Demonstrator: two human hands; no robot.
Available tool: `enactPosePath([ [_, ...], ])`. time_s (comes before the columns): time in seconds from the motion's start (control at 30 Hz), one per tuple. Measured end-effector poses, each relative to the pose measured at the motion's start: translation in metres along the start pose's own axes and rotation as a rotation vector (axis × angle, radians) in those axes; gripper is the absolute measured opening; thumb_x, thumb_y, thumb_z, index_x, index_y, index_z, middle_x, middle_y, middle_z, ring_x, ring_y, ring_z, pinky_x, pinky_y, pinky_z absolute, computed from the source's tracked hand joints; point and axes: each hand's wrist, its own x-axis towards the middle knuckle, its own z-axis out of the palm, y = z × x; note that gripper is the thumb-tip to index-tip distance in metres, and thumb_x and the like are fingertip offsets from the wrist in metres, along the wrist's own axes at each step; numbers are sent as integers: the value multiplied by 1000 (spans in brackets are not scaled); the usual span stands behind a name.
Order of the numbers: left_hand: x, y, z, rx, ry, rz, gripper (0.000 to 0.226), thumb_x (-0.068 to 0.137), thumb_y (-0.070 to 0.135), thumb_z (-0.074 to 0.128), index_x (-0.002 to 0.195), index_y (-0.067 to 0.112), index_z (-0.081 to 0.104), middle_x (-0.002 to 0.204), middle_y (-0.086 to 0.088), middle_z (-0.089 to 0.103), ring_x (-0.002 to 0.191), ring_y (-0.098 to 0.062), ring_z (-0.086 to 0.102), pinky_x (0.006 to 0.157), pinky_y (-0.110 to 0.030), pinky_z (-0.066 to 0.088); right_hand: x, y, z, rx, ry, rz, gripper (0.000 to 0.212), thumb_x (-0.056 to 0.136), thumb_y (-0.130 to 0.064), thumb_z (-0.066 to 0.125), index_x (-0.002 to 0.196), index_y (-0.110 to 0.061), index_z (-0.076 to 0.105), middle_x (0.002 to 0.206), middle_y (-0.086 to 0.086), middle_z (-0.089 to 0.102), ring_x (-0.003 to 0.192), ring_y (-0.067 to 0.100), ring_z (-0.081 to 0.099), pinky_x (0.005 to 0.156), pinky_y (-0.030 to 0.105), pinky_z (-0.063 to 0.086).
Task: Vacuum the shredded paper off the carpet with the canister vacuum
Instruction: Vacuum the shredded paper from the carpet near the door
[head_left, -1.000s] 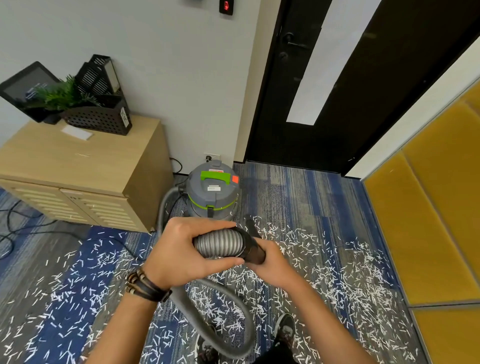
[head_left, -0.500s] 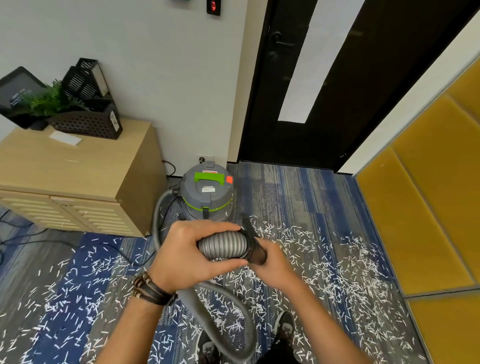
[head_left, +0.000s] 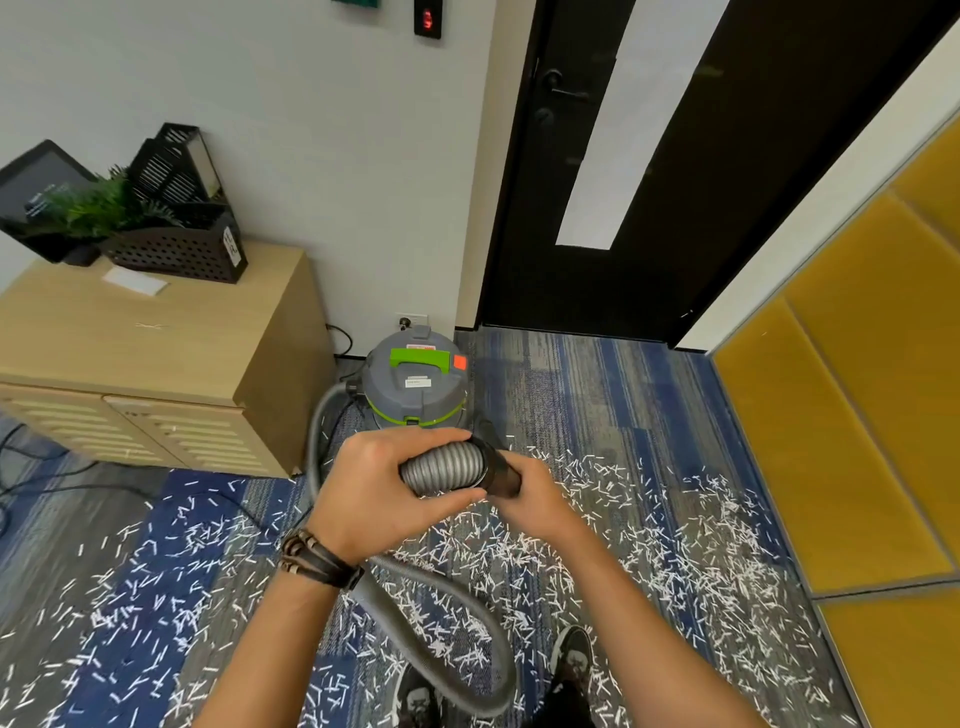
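We see left hand (head_left: 379, 499) wrapped round ribbed grey hose (head_left: 441, 470), right hand (head_left: 535, 501) gripping its black cuff (head_left: 503, 474), just before grey-green canister vacuum (head_left: 415, 387); white shredded paper (head_left: 597, 525) litters carpet (head_left: 571, 374) nearer us.

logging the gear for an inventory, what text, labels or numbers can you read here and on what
None can be read.
White sticker on the canister vacuum: too small.
Strip above its green handle: blurred.
Tag on the black mesh file tray: blurred.
Tablet screen: too small.
Wall keypad: red glow, no clear figure.
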Motion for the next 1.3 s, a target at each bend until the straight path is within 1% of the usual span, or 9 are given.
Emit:
enactPosePath([
  [0.07, 2, -4, 1, -3, -4, -18, 56, 71, 59, 88, 119, 32, 79, 102, 20, 78, 94, 4, 72, 86, -30, 59, 4, 1, 2, 3, -20, -8, 29, 81, -2, 75, 104, -20, 74, 86, -3, 73, 77, 3, 61, 69, 29, 47],
  [0.23, 6, 2, -1, -52, -15, 42, 59, 68, 58, 90, 116, 26, 81, 103, 20, 77, 95, 6, 72, 89, -20, 57, -9, 0, -1, 9, -11, 10, 40, 83, 2, 75, 87, -37, 67, 72, -22, 65, 66, -5, 52, 60, 20, 40],
  [0.3, 7, 5, -2, -96, -19, 56, 59, 67, 56, 92, 116, 24, 81, 105, 18, 78, 97, 4, 73, 89, -19, 57, -14, 3, -3, -1, 14, 10, 41, 82, 1, 73, 85, -39, 69, 74, -17, 68, 67, -4, 54, 60, 22, 40],
  [0.4, 6, 4, -1, -162, -35, 37, 58, 66, 53, 94, 114, 23, 81, 105, 19, 79, 96, 2, 75, 88, -18, 57, -25, 9, -4, -26, 28, 8, 21, 82, -4, 73, 95, -20, 72, 81, 1, 72, 72, 7, 60, 63, 27, 43],
  [0.53, 0, 3, 1, -173, -33, 3, 58, 65, 50, 96, 115, 24, 82, 101, 22, 78, 92, 4, 74, 86, -16, 55, -30, 16, -2, -52, 57, 46, 26, 81, -3, 72, 100, -21, 72, 87, 0, 74, 80, 16, 68, 73, 40, 55],
  [0.6, 1, 4, -1, -146, -18, 20, 57, 66, 52, 95, 114, 24, 82, 101, 21, 78, 91, 4, 74, 84, -15, 55, -28, 13, -3, -56, 59, 46, 28, 83, -3, 73, 102, -23, 72, 89, -1, 74, 81, 17, 68, 74, 44, 55],
  [0.87, 10, 12, -16, -183, -6, 72, 58, 64, 49, 95, 112, 20, 82, 105, 15, 80, 96, 0, 76, 88, -18, 57, -36, -5, -3, 20, 33, 26, 19, 84, -7, 77, 99, -16, 71, 84, 6, 71, 71, 6, 58, 63, 27, 44],
  [1.1, 9, 24, -21, -135, -2, 111, 57, 67, 49, 95, 115, 21, 81, 102, 22, 77, 93, 6, 73, 86, -13, 53, -39, -17, -6, 48, 72, 20, 35, 85, -3, 76, 86, -36, 66, 73, -18, 67, 63, -2, 55, 60, 17, 40],
  [1.3, 10, 23, -30, -133, -33, 120, 59, 65, 49, 96, 115, 21, 81, 107, 17, 79, 98, 4, 74, 88, -16, 56, -40, -25, 2, 42, 45, -14, 38, 86, -1, 74, 88, -38, 64, 69, -25, 65, 61, -5, 54, 58, 11, 36],
])
